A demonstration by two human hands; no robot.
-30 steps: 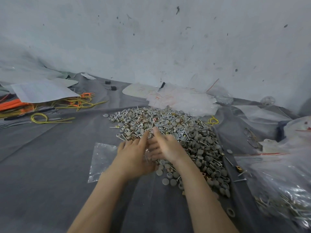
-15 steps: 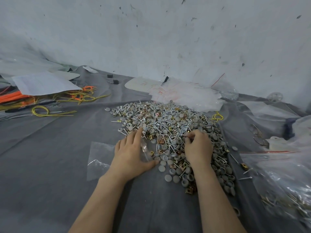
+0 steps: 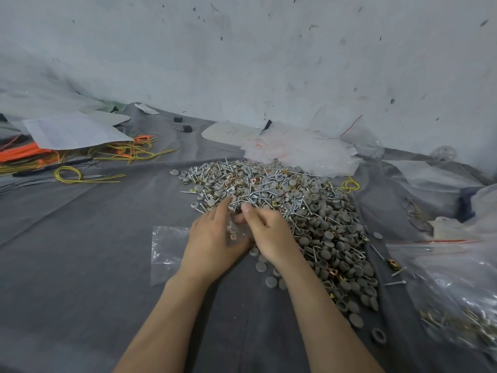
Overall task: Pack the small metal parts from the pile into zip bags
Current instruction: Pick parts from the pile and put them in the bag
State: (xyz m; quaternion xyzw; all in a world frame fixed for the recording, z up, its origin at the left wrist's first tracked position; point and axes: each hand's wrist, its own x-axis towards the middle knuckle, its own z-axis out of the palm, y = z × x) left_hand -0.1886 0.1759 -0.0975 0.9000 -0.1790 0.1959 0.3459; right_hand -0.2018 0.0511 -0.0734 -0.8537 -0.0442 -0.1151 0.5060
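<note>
– Comparing with half a second back: what is found changed?

– The right hand (image 3: 271,232) has been brought off the pile (image 3: 309,211) and back against the left hand (image 3: 215,238). The small zip bag (image 3: 238,227) is held between them, at the left hand's thumb side. A fresh pick is judged to be going in at the bag's mouth: one more load, not a finished bag.

– Hand states?

– Left: fingers nearly straight, pointed forward, bag held at the inner edge, thumb hidden behind the plastic. Right: fingers curled, tips gathered at the bag. Whether a part is pinched there cannot be told.

– Counts, left to right?

– Well left of the left hand: one yellow wire loop (image 3: 71,175). Just left of it: one empty zip bag (image 3: 166,251), flat on the grey cloth (image 3: 80,265). Hands: two. In the held bag: two brass clips (image 3: 232,236) made out, the rest unclear. Just right of and beyond the right hand: one pile. Three kinds are noted in it, grey caps (image 3: 325,254), silver screws (image 3: 252,196) and more brass clips, far too many to be counted. Well right of it: one large clear bag (image 3: 457,292), already loaded with parts. Bags made out: three.

– Meaning for the job?

– With the pile this full, most of the packing is judged to lie ahead.
</note>
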